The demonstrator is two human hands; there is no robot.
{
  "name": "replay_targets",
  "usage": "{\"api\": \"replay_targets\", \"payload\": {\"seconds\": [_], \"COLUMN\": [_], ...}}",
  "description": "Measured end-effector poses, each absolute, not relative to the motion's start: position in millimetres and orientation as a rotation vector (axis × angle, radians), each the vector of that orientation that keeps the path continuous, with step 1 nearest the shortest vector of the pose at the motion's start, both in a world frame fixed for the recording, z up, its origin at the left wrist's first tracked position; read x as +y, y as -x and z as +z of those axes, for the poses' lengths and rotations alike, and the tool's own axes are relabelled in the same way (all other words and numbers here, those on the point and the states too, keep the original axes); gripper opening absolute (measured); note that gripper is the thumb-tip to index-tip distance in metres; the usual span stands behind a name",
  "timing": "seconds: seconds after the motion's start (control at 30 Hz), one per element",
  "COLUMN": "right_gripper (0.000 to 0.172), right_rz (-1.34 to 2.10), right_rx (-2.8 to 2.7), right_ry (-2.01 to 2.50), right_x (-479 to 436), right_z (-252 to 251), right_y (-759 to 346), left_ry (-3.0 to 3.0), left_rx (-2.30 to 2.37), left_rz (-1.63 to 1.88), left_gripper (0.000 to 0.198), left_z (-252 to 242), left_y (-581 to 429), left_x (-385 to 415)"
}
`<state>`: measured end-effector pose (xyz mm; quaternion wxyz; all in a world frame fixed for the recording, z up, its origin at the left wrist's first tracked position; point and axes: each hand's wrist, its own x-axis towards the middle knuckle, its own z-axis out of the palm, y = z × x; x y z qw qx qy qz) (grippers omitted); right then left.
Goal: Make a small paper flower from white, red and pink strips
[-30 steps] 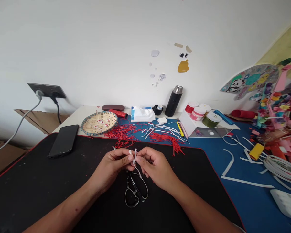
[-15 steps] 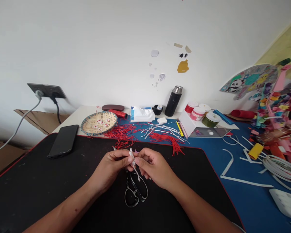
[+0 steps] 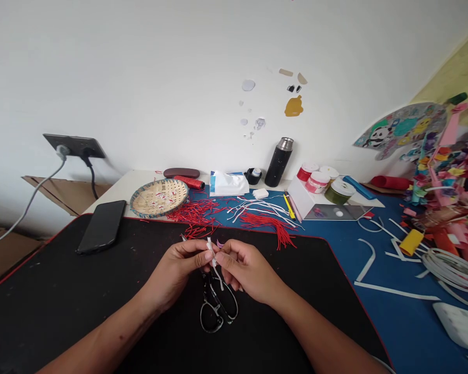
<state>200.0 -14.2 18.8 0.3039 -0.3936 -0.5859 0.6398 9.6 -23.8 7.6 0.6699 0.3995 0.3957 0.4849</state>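
Between my two hands a short white cord is pinched, its top end poking up and its tail hanging down. My left hand grips it between thumb and forefinger. From the other side, the thumb and fingers of my right hand press on the same cord. A small purple bit shows above the right fingers; what it belongs to is unclear. Beneath my hands lies a pair of scissors with dark handles on the black mat; the blades are mostly covered by my left hand.
Behind the mat lie red cords, white cords, a yellow cutter and a woven basket holding small bits. A phone rests at left. A black flask and jars stand at the back; white strips lie at right.
Hardly anything differs. The white cord and the fingers on it have shifted very slightly to the left; both hands keep their pinch.
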Motion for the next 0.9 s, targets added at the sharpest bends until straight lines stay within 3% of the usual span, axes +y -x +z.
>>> {"api": "replay_targets", "payload": {"seconds": [0.43, 0.9], "right_gripper": [0.050, 0.047], "right_rz": [1.844, 1.914], "right_rx": [-1.494, -1.404], "right_ry": [0.978, 0.943], "right_x": [-13.9, -15.1], "right_z": [19.0, 15.2], "right_y": [-199.1, -199.0], "left_ry": [-0.819, -0.859], "left_rx": [0.855, 0.833], "left_rz": [1.124, 1.109], "left_gripper": [0.024, 0.022], "left_z": [11.2, 12.4], "left_y": [-10.0, -12.2], "left_x": [-21.6, -21.7]}}
